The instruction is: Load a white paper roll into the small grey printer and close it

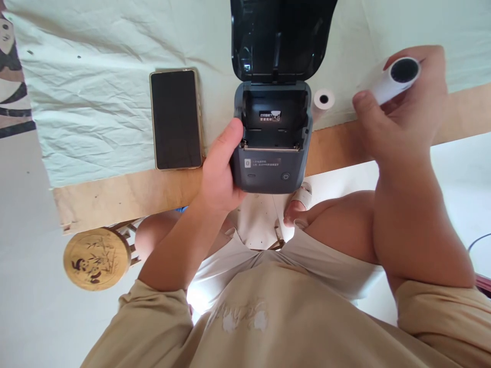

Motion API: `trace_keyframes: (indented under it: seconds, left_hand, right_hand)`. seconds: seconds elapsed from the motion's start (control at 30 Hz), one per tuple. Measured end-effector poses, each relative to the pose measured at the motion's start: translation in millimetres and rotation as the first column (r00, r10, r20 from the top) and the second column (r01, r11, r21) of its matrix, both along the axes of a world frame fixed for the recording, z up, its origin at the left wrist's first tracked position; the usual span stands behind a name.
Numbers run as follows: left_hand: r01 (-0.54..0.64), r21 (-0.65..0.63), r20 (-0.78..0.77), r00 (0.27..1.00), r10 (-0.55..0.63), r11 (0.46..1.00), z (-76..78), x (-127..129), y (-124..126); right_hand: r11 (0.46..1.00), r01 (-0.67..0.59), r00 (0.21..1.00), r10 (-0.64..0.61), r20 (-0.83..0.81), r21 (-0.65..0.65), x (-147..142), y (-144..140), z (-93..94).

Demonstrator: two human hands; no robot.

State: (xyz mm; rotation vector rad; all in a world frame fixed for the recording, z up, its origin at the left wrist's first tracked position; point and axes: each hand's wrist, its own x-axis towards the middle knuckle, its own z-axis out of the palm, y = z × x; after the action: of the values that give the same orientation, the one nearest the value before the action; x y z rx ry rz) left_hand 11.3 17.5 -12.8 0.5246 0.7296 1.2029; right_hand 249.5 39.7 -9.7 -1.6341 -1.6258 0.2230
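Observation:
A dark grey label printer (261,174) is in the middle of the view, its glossy black lid (282,41) swung up and its paper compartment bare inside. My left hand (222,174) grips the printer by its left side, thumb on the rim and the other fingers hidden beneath. In my right hand (410,102), off to the right above the table, is a white paper roll (383,84) with a dark hollow core facing up toward me. A second, smaller paper roll (324,100) stands on the table just right of the printer.
A smartphone (175,120) with a dark screen lies left of the printer. Pale green cloth (99,102) covers the table, leaving its bare wooden front edge (126,204) exposed. Below left stands a round wooden stool (97,258). My legs are under the table edge.

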Motion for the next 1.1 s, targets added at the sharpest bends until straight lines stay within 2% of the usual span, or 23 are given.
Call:
trace_keyframes:
  seconds: [0.13, 0.23, 0.27, 0.3, 0.37, 0.43, 0.47, 0.53, 0.6, 0.67, 0.77, 0.87, 0.93, 0.97, 1.03, 1.1]
  left_hand:
    - [0.016, -0.002, 0.041, 0.999, -0.016, 1.0, 2.0, -2, 0]
    - [0.061, 0.001, 0.061, 0.996, -0.061, 0.998, 4.2, -3, 0]
    - [0.066, 0.005, 0.07, 0.995, -0.067, 0.998, 4.8, -4, -1]
    - [0.065, 0.011, 0.079, 0.995, -0.066, 0.998, 5.4, -4, -1]
    - [0.067, 0.017, 0.084, 0.994, -0.069, 0.998, 5.9, -4, -1]
    - [0.073, 0.006, 0.073, 0.995, -0.073, 0.997, 6.1, -4, -1]
    - [0.073, 0.0, 0.066, 0.995, -0.073, 0.997, 6.2, -3, -1]
    - [0.045, -0.011, 0.045, 0.998, -0.044, 0.999, 6.4, -3, -1]
    - [0.024, -0.017, 0.014, 1.0, -0.024, 1.0, 6.7, -2, 0]
    - [0.04, -0.013, 0.004, 0.999, -0.04, 0.999, 6.5, -1, 0]
    - [0.045, 0.03, 0.038, 0.998, -0.046, 0.999, 5.1, -2, 1]
    - [0.028, 0.052, 0.041, 0.999, -0.03, 0.998, 3.9, -2, 1]
    - [0.03, 0.042, 0.035, 0.999, -0.032, 0.999, 4.2, -3, 1]
    - [0.039, 0.037, 0.04, 0.998, -0.041, 0.999, 4.6, -3, 1]
    - [0.072, 0.048, 0.068, 0.995, -0.075, 0.996, 5.2, -4, 0]
    - [0.104, 0.085, 0.092, 0.989, -0.112, 0.991, 4.9, -4, 0]
  right_hand:
    - [0.999, 0.022, 0.991, -0.019, 0.135, -0.024, 3, 7, -5.6]
    - [0.97, 0.146, 0.972, -0.104, 0.21, -0.194, 1, 8, -4.7]
    - [0.968, 0.145, 0.972, -0.101, 0.211, -0.206, 0, 6, -2.8]
    - [0.98, 0.111, 0.977, -0.077, 0.2, -0.164, -2, 3, -0.2]
    - [0.998, -0.032, 0.985, 0.023, 0.173, 0.047, -8, -5, 5.6]
    - [0.961, -0.173, 0.975, 0.135, 0.178, 0.217, -16, -13, 9.6]
    - [0.95, -0.215, 0.967, 0.174, 0.187, 0.225, -21, -16, 10.3]
    - [0.947, -0.281, 0.947, 0.248, 0.202, 0.155, -32, -18, 8.5]
    - [0.951, -0.307, 0.933, 0.296, 0.207, 0.024, -41, -15, 4.1]
    - [0.954, -0.29, 0.933, 0.299, 0.199, -0.073, -48, -10, -0.3]
    - [0.965, -0.235, 0.954, 0.251, 0.162, -0.112, -52, -7, -3.5]
    - [0.971, -0.221, 0.971, 0.228, 0.068, -0.094, -52, -8, -4.8]
    - [0.97, -0.225, 0.971, 0.214, -0.108, -0.098, -51, -7, -6.1]
    - [0.963, -0.236, 0.946, 0.198, -0.259, -0.128, -51, -6, -6.7]
    - [0.93, -0.298, 0.825, 0.138, -0.547, -0.216, -50, -4, -6.2]
    - [0.905, -0.359, 0.715, 0.11, -0.69, -0.228, -51, -6, -2.2]
